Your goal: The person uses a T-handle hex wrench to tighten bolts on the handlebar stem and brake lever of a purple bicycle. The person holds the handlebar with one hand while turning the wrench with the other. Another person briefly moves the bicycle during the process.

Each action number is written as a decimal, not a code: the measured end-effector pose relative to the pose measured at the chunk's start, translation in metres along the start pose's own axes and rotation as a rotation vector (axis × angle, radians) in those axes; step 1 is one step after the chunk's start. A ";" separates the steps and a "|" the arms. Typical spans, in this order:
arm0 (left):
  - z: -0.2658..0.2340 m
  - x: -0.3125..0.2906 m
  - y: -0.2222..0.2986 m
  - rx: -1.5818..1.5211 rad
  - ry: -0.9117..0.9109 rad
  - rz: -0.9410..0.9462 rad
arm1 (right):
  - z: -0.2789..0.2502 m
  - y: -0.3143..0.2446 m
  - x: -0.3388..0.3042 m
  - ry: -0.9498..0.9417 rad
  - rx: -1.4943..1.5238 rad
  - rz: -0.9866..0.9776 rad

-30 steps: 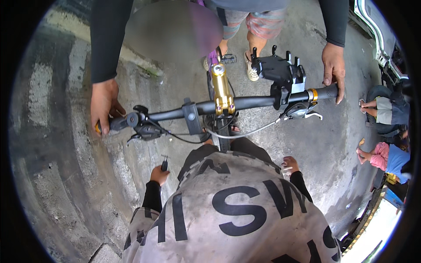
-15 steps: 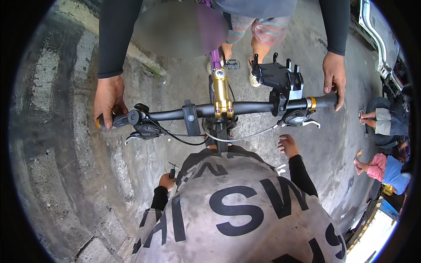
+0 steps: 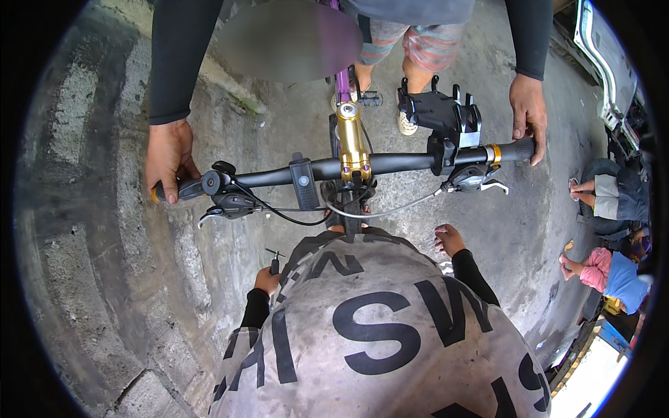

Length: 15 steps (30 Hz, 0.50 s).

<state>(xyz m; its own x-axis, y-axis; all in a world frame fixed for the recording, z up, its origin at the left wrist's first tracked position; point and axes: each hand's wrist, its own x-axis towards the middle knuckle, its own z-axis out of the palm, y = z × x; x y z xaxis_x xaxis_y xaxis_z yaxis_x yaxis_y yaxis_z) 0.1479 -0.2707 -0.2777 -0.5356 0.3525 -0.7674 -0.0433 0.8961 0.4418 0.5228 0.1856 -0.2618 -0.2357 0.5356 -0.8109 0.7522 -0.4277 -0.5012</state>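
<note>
At my left side, my left hand (image 3: 266, 281) is closed around a small black tool (image 3: 276, 263) with a thin metal crossbar at its top end. My right hand (image 3: 449, 240) hangs in the air below the handlebar (image 3: 404, 162); its fingers are loosely bent, a little apart, and nothing shows in them. Facing me, another person grips the bar end on the left with one hand (image 3: 169, 159) and rests the other hand (image 3: 529, 111) on the grip at the right. A gold stem (image 3: 354, 139) joins the bar to a purple bicycle frame (image 3: 343, 87).
Brake levers, cables and a black phone holder (image 3: 442, 115) are on the bar. Rough stained concrete floor (image 3: 104, 279) lies around the bicycle. Along the right edge are two seated people, a black tyre (image 3: 603, 167) and a light-coloured vehicle panel (image 3: 592, 56).
My left hand has risen slightly with the tool in it. My right hand has shifted a little leftward and down. The other person's hands stay at the bar.
</note>
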 end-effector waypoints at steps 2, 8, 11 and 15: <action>0.002 0.001 -0.004 -0.032 -0.013 -0.009 | 0.001 -0.007 -0.001 0.004 0.000 -0.006; 0.000 -0.001 -0.014 -0.021 0.008 -0.051 | 0.010 -0.015 -0.003 -0.028 -0.004 -0.009; -0.004 -0.004 -0.012 -0.028 0.020 -0.042 | 0.011 -0.011 0.002 -0.031 0.002 0.000; -0.008 -0.008 -0.004 0.005 0.006 -0.054 | 0.009 -0.012 0.001 -0.024 -0.007 0.000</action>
<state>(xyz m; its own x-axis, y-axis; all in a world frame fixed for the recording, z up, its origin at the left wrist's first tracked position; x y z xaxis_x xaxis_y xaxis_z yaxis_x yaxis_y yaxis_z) 0.1454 -0.2791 -0.2690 -0.5374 0.3019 -0.7875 -0.0682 0.9151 0.3974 0.5087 0.1848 -0.2592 -0.2497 0.5182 -0.8180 0.7564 -0.4230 -0.4989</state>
